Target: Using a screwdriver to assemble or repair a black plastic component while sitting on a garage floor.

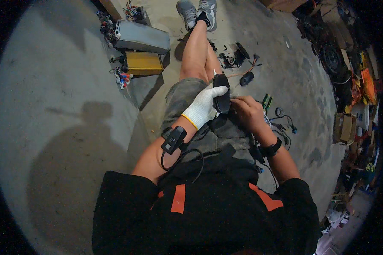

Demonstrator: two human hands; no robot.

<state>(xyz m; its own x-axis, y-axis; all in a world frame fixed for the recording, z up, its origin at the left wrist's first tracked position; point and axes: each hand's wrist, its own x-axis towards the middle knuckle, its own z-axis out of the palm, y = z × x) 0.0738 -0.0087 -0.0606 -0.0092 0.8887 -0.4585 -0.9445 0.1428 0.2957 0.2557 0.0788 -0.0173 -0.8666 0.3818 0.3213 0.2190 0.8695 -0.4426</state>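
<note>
My left hand (pixel 205 104), in a white knit glove with a yellow cuff edge, grips a black oblong part (pixel 221 94) above my lap. The thumb lies across its face. A pale pointed bit sticks out at its far end, and another light piece shows at the near end. Just right of this part is my bare right hand (pixel 248 111), its fingers curled and pinched together. Whatever those fingers hold, if anything, is hidden. The kind of the black part cannot be made out.
A silver metal box (pixel 143 37) and a yellow box (pixel 144 63) with wire plugs stand at the far left. Black parts (pixel 246 78) and loose cables (pixel 281 128) lie right of my legs, near green-handled pliers (pixel 267 102). A cardboard box (pixel 345 128) and clutter line the right side.
</note>
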